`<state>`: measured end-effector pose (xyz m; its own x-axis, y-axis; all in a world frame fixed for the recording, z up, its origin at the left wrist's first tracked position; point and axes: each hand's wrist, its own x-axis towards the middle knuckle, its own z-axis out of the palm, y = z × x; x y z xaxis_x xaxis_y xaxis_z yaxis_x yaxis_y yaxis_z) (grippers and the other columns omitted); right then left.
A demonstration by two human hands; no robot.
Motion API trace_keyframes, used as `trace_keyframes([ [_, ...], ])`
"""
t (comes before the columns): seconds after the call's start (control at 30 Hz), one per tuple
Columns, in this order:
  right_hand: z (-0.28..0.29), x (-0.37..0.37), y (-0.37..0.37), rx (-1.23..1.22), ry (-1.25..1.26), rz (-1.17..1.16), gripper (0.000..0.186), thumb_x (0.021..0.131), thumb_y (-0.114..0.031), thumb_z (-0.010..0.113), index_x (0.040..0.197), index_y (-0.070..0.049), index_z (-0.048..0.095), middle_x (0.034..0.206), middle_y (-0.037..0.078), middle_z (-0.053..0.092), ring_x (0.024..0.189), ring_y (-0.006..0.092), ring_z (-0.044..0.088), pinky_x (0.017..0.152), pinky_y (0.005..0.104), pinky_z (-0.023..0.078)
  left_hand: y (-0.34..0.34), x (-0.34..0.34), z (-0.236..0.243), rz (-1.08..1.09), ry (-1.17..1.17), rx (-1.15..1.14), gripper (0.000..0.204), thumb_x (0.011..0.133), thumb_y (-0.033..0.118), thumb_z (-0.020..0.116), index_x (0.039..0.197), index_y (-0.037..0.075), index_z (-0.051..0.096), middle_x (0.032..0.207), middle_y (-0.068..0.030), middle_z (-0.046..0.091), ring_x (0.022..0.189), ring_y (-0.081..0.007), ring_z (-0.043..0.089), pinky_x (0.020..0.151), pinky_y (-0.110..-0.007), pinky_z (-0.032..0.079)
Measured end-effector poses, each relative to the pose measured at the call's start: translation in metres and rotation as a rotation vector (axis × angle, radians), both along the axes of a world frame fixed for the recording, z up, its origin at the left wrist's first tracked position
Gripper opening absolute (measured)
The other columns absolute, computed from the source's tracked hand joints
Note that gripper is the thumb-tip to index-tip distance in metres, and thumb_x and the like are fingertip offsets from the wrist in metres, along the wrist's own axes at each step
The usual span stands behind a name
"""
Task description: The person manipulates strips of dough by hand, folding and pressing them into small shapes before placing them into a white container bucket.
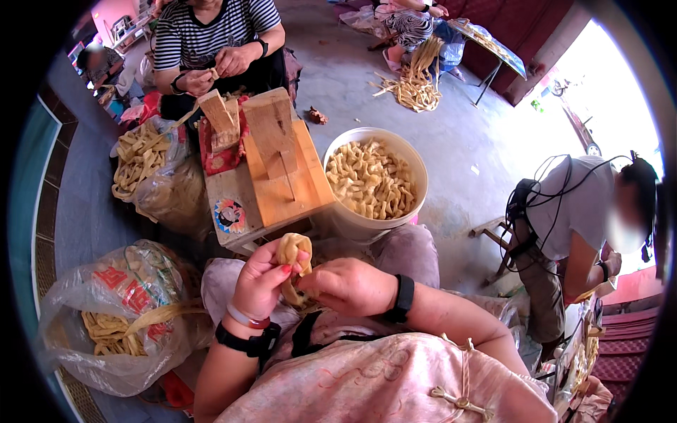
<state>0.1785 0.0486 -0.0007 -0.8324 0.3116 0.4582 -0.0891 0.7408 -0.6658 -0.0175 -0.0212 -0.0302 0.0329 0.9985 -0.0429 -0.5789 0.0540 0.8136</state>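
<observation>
My left hand pinches a looped, soft tan strip in front of my lap; the loop stands above the fingers. Right beside it, my right hand is closed with its fingers curled at the lower part of the same strip. My fingertips there are partly hidden by the hand. A long tan strip runs leftward from near my lap to an open clear plastic bag holding more strips. Just beyond my knees stands a white bucket full of short knotted tan pieces.
A low wooden stand with upright wooden blocks is ahead of me. Across from it, a person in a striped shirt handles a strip beside another filled bag. At right, a person sits bent forward. Loose strips lie on the far floor.
</observation>
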Motion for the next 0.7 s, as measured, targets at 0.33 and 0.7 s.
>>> trace_keyframes([
  [0.33, -0.008, 0.001, 0.012, 0.377, 0.063, -0.163, 0.015, 0.072, -0.006, 0.064, 0.086, -0.007, 0.057, 0.072, 0.005, 0.058, 0.062, 0.0264, 0.055, 0.058, 0.0389, 0.045, 0.014, 0.000, -0.011, -0.422, 0.746, 0.216, 0.027, 0.086, 0.007, 0.062, 0.112, 0.004, 0.056, 0.083, -0.0081, 0.060, 0.074, -0.0198, 0.059, 0.068, -0.033, 0.048],
  [0.7, -0.036, 0.002, 0.037, -1.487, 0.120, -0.140, 0.014, 0.094, -0.020, 0.062, 0.094, -0.007, 0.059, 0.076, 0.001, 0.061, 0.059, 0.0084, 0.057, 0.051, 0.0201, 0.042, 0.024, 0.023, 0.015, 0.123, 1.260, 0.507, 0.038, 0.079, -0.009, 0.061, 0.112, 0.004, 0.050, 0.098, -0.0133, 0.062, 0.085, -0.0296, 0.065, 0.074, -0.037, 0.052],
])
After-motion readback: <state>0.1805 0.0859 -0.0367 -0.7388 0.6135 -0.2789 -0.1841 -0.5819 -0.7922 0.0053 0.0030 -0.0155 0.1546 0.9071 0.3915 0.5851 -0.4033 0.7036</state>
